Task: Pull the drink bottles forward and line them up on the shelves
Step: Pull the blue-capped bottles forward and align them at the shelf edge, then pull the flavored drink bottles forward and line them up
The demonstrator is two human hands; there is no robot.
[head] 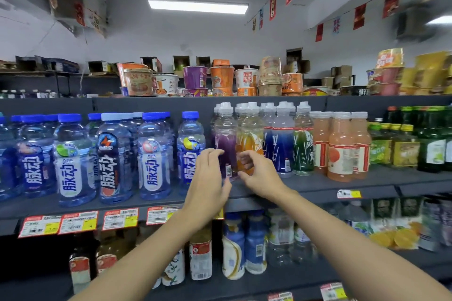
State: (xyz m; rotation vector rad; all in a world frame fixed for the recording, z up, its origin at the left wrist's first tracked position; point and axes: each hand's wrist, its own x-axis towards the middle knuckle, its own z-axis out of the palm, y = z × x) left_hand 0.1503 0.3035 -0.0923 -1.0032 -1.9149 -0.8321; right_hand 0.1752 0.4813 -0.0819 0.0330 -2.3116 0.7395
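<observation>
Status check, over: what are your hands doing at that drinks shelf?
Left hand grips purple bottle. Right hand grips orange bottle. Blue-capped bottle close beside left hand.

The dark shelf (342,184) carries rows of upright drink bottles (154,154).

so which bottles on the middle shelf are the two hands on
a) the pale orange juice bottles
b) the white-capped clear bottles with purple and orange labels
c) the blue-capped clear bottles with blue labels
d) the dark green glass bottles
b: the left hand curls its fingers round the white-capped clear bottle with the purple label, and the right hand does the same at the white-capped clear bottle with the orange label beside it.
</observation>
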